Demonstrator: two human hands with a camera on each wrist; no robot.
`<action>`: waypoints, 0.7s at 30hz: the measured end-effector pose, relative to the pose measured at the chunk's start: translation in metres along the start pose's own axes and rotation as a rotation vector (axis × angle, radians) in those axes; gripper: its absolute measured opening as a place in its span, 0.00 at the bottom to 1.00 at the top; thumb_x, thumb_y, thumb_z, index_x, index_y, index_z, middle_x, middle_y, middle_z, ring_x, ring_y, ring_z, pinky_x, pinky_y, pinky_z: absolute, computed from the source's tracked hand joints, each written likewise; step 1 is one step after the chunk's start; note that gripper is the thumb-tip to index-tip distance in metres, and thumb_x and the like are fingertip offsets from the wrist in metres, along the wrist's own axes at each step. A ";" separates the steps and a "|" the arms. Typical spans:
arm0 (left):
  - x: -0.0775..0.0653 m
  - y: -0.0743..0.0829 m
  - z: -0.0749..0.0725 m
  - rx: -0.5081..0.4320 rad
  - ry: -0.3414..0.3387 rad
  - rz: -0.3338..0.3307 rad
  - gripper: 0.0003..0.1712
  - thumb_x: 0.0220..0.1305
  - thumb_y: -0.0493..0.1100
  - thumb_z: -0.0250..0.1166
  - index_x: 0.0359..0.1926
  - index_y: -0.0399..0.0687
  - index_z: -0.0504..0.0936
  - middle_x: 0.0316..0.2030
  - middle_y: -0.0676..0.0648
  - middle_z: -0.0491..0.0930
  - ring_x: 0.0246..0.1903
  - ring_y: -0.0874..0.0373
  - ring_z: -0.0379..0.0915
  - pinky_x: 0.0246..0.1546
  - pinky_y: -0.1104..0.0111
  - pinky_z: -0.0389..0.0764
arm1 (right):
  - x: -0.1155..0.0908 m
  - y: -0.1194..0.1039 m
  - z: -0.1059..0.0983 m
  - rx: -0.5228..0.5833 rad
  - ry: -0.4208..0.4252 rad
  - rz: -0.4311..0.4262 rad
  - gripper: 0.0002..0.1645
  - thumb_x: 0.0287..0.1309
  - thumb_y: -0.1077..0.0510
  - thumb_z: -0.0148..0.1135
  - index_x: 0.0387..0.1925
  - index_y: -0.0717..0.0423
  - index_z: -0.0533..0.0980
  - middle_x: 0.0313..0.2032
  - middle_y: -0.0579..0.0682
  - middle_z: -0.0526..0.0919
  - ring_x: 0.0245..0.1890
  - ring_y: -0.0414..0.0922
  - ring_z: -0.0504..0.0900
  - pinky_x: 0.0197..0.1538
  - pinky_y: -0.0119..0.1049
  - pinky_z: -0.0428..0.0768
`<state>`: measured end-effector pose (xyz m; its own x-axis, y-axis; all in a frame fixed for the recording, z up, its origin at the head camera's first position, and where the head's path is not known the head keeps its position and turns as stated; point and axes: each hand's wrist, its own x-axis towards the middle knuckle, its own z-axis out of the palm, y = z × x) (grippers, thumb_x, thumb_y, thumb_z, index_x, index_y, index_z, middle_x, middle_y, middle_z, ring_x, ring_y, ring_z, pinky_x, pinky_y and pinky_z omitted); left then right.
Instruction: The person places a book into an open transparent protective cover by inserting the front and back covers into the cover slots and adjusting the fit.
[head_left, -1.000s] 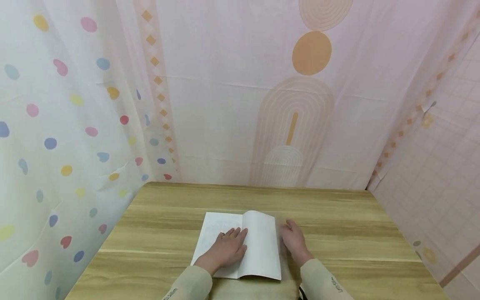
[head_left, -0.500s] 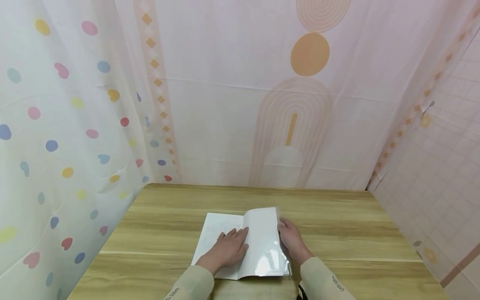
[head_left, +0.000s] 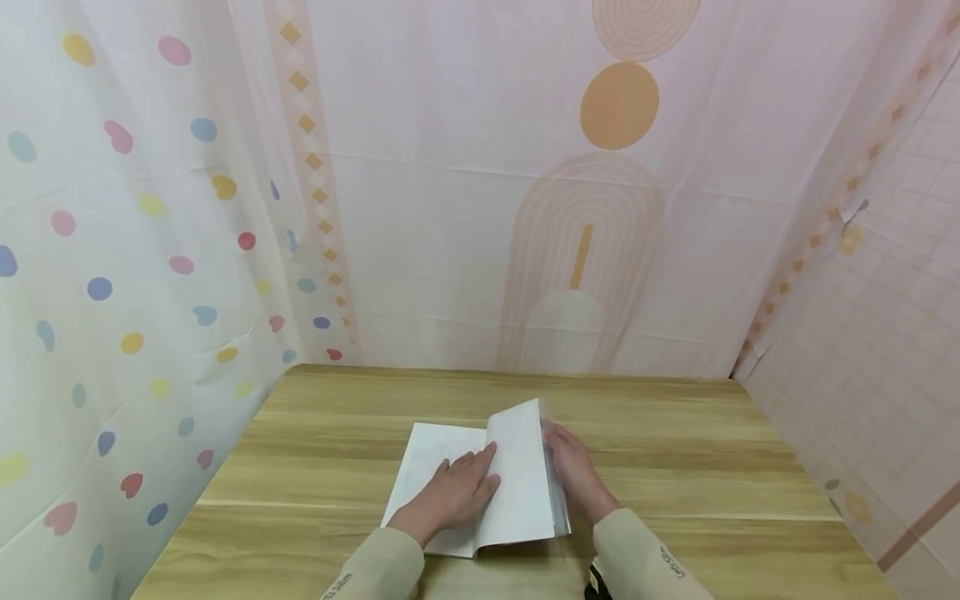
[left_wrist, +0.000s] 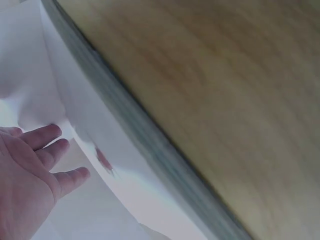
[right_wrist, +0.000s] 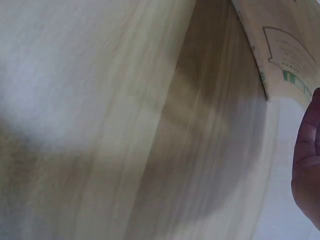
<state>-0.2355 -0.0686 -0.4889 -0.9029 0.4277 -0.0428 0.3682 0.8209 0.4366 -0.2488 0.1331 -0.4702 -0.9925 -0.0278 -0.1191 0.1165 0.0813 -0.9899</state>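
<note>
An open book [head_left: 435, 454] with white pages lies on the wood-grain table. Across its left page rests my left hand [head_left: 450, 496], fingers spread and tips near the fold. The right-hand white cover panel [head_left: 513, 483] is lifted and tilted. Along its outer edge shows a strip of clear plastic book cover [head_left: 558, 500]. My right hand [head_left: 577, 471] holds this edge, fingertips blurred. In the left wrist view, my left hand [left_wrist: 30, 180] is loosely open beside the raised white panel. The right wrist view catches the outside, beige with a printed frame and green bands [right_wrist: 290, 60].
The wooden table [head_left: 675, 467] extends around the book on all sides. A patterned curtain [head_left: 450, 250] hangs behind it, with a dotted curtain [head_left: 150, 292] at left and a checked one [head_left: 885, 375] at right.
The right-hand cover panel has risen and tilted toward the left, carried by my right hand, which moved slightly left and reached its edge. My left hand stays on the left page.
</note>
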 end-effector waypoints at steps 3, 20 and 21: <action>0.000 0.000 -0.003 -0.019 0.011 0.018 0.34 0.74 0.56 0.40 0.74 0.44 0.53 0.70 0.39 0.62 0.67 0.41 0.54 0.66 0.38 0.53 | 0.000 -0.004 0.005 0.044 -0.033 -0.014 0.31 0.74 0.45 0.36 0.64 0.61 0.67 0.41 0.58 0.81 0.34 0.44 0.80 0.36 0.36 0.80; -0.007 -0.008 -0.016 -0.126 0.073 0.077 0.31 0.76 0.51 0.40 0.73 0.40 0.54 0.65 0.34 0.68 0.62 0.42 0.63 0.62 0.47 0.67 | -0.007 -0.012 0.030 0.126 -0.231 -0.067 0.31 0.74 0.48 0.37 0.48 0.72 0.73 0.34 0.54 0.84 0.32 0.41 0.81 0.34 0.32 0.82; -0.007 -0.009 -0.016 -0.124 0.067 0.080 0.31 0.76 0.50 0.40 0.73 0.40 0.53 0.64 0.34 0.68 0.62 0.43 0.63 0.62 0.47 0.68 | -0.008 -0.011 0.031 0.110 -0.237 -0.078 0.31 0.75 0.48 0.35 0.50 0.73 0.72 0.37 0.57 0.83 0.33 0.42 0.81 0.35 0.32 0.82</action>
<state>-0.2361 -0.0844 -0.4784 -0.8859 0.4606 0.0549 0.4134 0.7303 0.5439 -0.2407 0.1015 -0.4608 -0.9637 -0.2635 -0.0440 0.0561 -0.0384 -0.9977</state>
